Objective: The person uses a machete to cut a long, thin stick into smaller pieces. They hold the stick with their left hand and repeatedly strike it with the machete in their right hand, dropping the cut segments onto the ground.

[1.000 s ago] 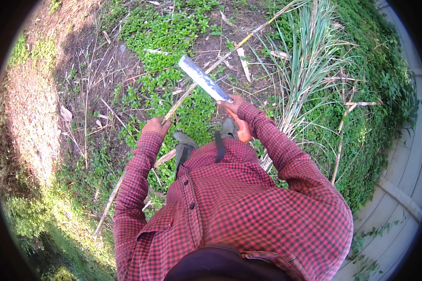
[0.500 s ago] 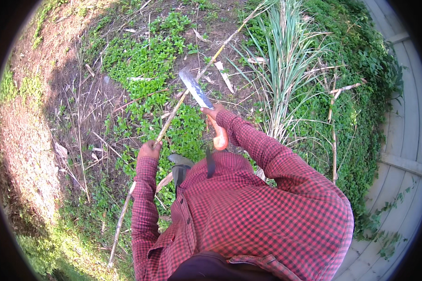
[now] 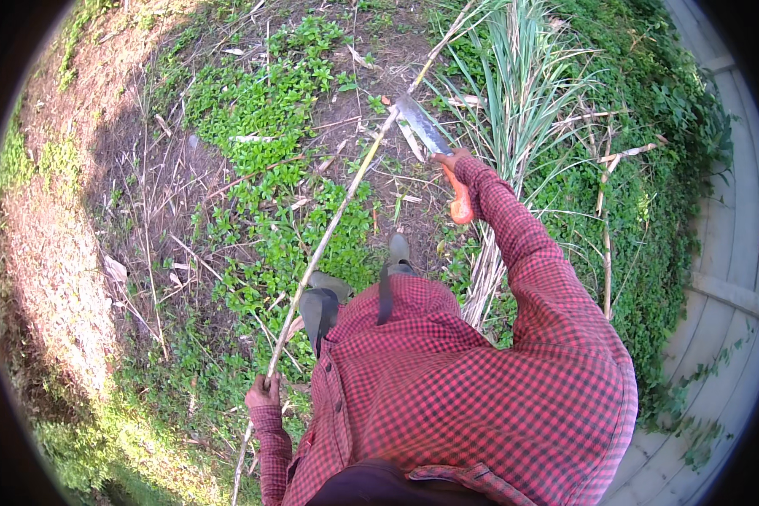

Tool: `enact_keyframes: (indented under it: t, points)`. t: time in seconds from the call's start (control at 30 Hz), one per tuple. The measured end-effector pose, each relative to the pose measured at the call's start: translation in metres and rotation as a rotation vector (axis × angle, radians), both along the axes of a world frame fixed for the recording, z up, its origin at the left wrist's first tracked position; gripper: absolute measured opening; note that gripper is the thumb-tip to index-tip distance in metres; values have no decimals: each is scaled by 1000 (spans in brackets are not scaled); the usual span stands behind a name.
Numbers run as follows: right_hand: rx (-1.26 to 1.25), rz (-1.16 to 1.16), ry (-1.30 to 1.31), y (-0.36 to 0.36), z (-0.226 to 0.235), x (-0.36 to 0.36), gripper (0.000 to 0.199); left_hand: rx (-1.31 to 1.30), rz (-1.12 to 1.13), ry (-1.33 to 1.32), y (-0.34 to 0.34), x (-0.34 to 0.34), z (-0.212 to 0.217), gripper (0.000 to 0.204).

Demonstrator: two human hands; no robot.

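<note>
Stalk (image 3: 333,223) and machete (image 3: 427,128) met at the upper middle of the view. The stalk was long, slender and jointless to the eye at this scale, straw-pale along its lower run, yellower just short of the machete and yellow again past it, where green leaves sprang from its far end. Its long axis ran on a slant, from the lower left, beside the person's body, up and away to the upper right; it passed over the left boot (image 3: 336,285) in the view, well to the left of the right boot (image 3: 399,248).

The left hand (image 3: 263,393) was closed around the stalk's lower part, with a thinner-looking length trailing below the fist. The right hand (image 3: 454,158) was wrapped about the machete where its orange handle (image 3: 460,202) began, and the handle's bulbous end hung below the fist. The broad grey blade (image 3: 417,116), mottled and dark in places, pointed up and to the left, its tip end lying across the stalk; whether its edge had bitten in could not be told.

Low green plants (image 3: 257,93) covered much of the ground to the left, and a clump of long leaves (image 3: 519,93) stood to the right of the machete.
</note>
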State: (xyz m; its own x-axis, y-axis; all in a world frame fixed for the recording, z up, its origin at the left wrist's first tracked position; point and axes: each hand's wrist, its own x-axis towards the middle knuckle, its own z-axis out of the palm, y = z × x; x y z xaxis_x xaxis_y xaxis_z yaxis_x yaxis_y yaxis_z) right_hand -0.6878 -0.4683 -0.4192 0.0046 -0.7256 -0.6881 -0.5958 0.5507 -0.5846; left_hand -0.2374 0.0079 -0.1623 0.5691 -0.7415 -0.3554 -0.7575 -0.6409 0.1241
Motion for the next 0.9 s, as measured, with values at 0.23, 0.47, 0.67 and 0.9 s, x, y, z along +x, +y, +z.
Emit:
enact_keyframes:
  t: [0.23,0.47,0.67,0.9]
  points:
    - [141,5,88,-54,52,2,77,-2,27,-97,56,2,68,28]
    - [-83,695,47,-3,36,44,74,24,43,-152,32,11,75,28]
    - [203,69,-101,-20,22,45,67,36,42,-131,37,11,74,25]
    - [-14,922,-81,48,89,85,67,68,-44,-156,20,-13,58,25]
